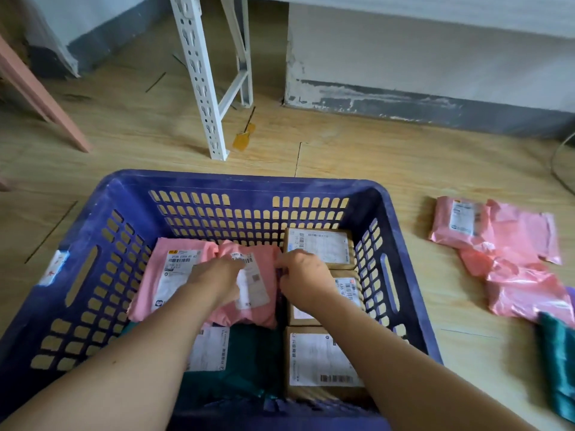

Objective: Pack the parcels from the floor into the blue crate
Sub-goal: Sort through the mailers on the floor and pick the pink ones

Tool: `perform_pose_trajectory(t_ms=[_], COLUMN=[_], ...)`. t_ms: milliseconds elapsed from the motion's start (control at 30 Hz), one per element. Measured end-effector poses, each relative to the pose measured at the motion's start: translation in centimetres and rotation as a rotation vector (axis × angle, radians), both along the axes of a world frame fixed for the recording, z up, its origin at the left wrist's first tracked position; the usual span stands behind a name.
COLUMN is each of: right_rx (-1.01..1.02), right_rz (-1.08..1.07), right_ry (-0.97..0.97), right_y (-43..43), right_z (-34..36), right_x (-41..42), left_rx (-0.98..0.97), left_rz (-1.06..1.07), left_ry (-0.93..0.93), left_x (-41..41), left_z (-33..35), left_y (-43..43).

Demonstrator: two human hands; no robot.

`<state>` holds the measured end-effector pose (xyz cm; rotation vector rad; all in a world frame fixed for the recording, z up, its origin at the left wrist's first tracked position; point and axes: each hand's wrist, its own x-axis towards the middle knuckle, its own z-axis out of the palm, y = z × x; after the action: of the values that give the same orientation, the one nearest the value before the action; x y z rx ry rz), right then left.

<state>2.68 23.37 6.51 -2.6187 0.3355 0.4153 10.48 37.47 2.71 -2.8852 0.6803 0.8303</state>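
The blue crate (124, 194) stands on the wooden floor in front of me. Inside it, two pink mailer bags lie side by side on the left: one pink parcel (174, 269) and a second pink parcel (255, 284) which both hands grip. My left hand (214, 278) holds its left side, my right hand (303, 276) pinches its right edge. Three brown cardboard boxes line the crate's right side: the far box (320, 245), a middle box (350, 289) partly hidden by my wrist, and the near box (320, 359). A teal bag (249, 353) lies beneath.
On the floor right of the crate lie several pink mailer bags (497, 231) and a teal bag (557, 353) at the frame's edge. A white metal rack leg (202, 88) stands behind the crate, with an orange tag (242, 140) beside it. A pink board (40, 94) leans at left.
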Motion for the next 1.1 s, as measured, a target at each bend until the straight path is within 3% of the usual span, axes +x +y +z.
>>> perform_pose_trajectory(t_ms=[467,633,700,933,1100], right_rx=[-0.088,-0.113,-0.112,-0.111,-0.111], right_rz=[-0.272,-0.474,-0.559,-0.748,-0.825], right_ry=[-0.165,-0.217,-0.217,-0.210,-0.199], right_y=[-9.0,-11.7,-12.9,-16.6,-18.1], right_z=[12.4,14.7,15.1,14.9,14.5], right_x=[-9.8,-14.8,-16.9,-23.1,-25.9], left_rx=[-0.358,-0.841,-0.927,-0.795,-0.761], left_rz=[-0.147,0.191,0.189,-0.230,-0.367], left_ry=[-0.105,-0.098,-0.085,-0.101,-0.096], left_x=[-6.1,-11.1,-13.2,-17.0,-20.5], left_z=[13.8,17.5,18.2,19.0,18.4], left_y=[-11.9,-17.3,-19.0,-22.7,-25.9])
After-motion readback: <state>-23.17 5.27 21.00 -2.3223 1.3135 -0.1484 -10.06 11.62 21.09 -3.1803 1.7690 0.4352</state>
